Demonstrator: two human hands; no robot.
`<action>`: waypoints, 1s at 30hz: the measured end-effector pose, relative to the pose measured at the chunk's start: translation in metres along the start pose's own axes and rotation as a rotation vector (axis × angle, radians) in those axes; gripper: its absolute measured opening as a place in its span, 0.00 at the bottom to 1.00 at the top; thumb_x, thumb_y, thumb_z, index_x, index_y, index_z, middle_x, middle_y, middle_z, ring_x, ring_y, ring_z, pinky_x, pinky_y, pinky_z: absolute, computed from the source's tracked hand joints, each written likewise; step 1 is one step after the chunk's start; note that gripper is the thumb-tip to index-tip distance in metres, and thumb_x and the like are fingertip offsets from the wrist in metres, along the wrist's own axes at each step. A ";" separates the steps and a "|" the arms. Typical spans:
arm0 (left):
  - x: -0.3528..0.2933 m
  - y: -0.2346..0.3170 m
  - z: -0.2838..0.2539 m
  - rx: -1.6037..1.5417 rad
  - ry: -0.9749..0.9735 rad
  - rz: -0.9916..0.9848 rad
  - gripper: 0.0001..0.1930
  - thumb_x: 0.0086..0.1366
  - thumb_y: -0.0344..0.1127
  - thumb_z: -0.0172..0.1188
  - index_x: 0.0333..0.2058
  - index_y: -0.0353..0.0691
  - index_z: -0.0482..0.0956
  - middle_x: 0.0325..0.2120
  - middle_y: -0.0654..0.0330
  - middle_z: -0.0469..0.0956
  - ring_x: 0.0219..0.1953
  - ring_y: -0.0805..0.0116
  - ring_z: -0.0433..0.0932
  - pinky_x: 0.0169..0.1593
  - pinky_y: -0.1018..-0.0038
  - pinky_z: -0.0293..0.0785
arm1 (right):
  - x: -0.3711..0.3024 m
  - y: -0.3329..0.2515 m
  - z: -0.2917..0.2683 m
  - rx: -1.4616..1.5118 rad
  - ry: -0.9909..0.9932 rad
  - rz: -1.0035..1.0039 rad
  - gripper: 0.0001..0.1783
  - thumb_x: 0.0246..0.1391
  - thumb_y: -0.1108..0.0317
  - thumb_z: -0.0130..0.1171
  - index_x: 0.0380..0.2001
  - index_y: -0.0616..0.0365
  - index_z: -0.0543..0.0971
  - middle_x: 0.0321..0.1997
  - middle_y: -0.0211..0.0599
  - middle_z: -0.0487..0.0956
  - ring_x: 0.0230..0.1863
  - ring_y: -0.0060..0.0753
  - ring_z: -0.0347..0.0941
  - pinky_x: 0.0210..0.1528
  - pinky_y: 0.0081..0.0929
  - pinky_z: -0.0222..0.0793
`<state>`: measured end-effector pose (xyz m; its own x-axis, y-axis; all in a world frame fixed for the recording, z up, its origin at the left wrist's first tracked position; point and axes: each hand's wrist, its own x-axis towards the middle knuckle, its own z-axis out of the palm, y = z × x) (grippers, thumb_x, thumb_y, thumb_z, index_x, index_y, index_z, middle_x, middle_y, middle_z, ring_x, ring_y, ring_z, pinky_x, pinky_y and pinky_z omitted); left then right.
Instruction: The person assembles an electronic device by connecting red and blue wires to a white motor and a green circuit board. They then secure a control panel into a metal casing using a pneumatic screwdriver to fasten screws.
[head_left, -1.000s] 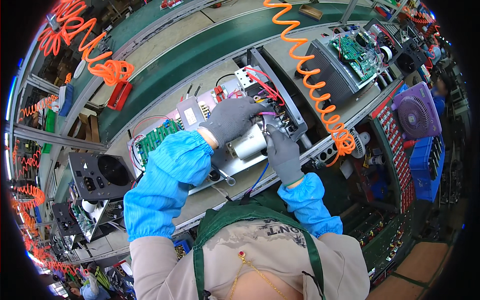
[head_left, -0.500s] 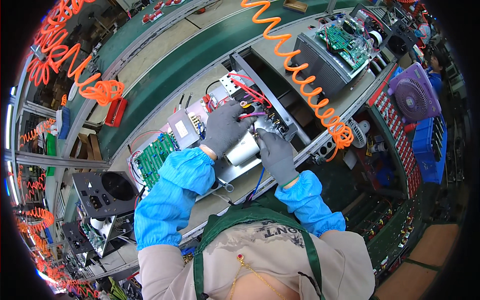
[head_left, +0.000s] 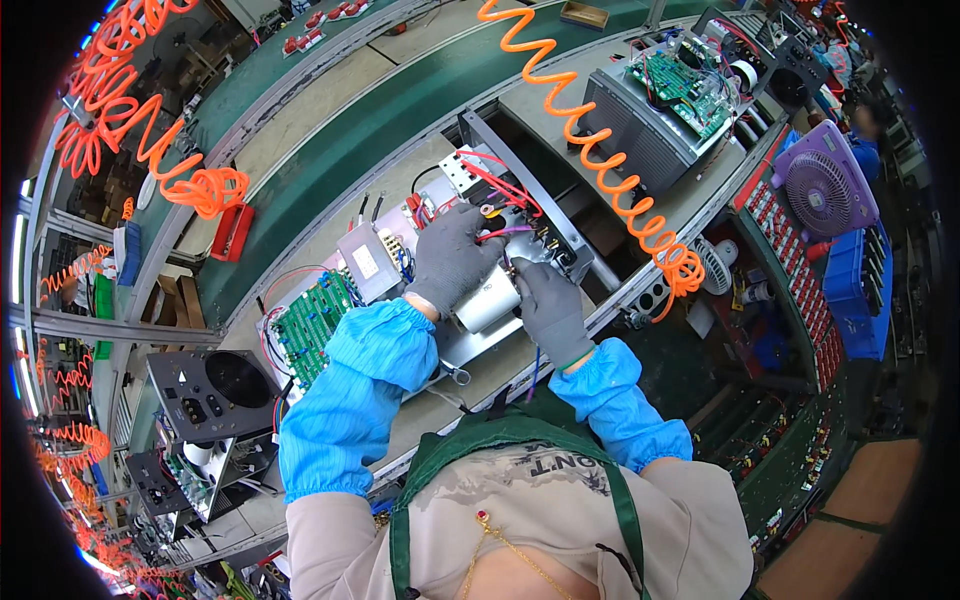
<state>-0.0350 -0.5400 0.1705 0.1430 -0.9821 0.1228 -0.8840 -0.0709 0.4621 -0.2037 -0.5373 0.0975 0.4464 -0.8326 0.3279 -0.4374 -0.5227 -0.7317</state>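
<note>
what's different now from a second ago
The blue wire below the right hand has swung rightward, hanging more upright; the view shifted slightly. No grasp visibly taken or released: the right hand and left hand stay near the purple wire and white cylinder.

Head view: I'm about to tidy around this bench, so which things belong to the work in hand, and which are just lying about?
Seem part of the work:
- pale cylinder beside the gloved left hand and right hand
- purple wire
- green circuit board

Seem unused now:
- purple fan
- red bin
- orange coiled hose
</note>
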 end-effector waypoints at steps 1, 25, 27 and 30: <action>-0.001 -0.001 0.000 -0.006 0.002 0.006 0.13 0.51 0.42 0.63 0.29 0.38 0.79 0.29 0.55 0.75 0.34 0.54 0.76 0.36 0.63 0.72 | 0.000 0.001 0.001 0.020 0.005 -0.007 0.13 0.52 0.72 0.53 0.42 0.58 0.76 0.34 0.48 0.77 0.35 0.50 0.74 0.38 0.40 0.70; -0.001 -0.006 0.008 -0.046 0.069 0.057 0.16 0.52 0.46 0.64 0.30 0.38 0.79 0.28 0.53 0.75 0.32 0.53 0.76 0.35 0.62 0.71 | 0.021 -0.019 -0.005 0.625 -0.146 0.708 0.13 0.57 0.59 0.53 0.33 0.58 0.78 0.21 0.28 0.70 0.19 0.19 0.62 0.22 0.20 0.59; -0.002 -0.006 0.009 -0.049 0.073 0.048 0.16 0.53 0.46 0.63 0.30 0.39 0.80 0.28 0.54 0.75 0.32 0.53 0.77 0.36 0.62 0.72 | 0.022 -0.013 0.001 0.509 -0.146 0.659 0.14 0.57 0.59 0.53 0.32 0.59 0.78 0.22 0.31 0.71 0.21 0.22 0.64 0.25 0.24 0.62; -0.002 -0.007 0.009 -0.061 0.052 0.042 0.15 0.54 0.46 0.63 0.31 0.40 0.80 0.29 0.54 0.76 0.33 0.53 0.77 0.37 0.62 0.72 | 0.021 -0.009 0.008 0.397 -0.073 0.505 0.16 0.58 0.58 0.52 0.32 0.63 0.77 0.26 0.36 0.75 0.28 0.29 0.69 0.35 0.30 0.65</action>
<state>-0.0332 -0.5393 0.1595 0.1310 -0.9735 0.1877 -0.8612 -0.0180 0.5080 -0.1839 -0.5491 0.1058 0.3189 -0.9366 -0.1454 -0.2917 0.0490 -0.9552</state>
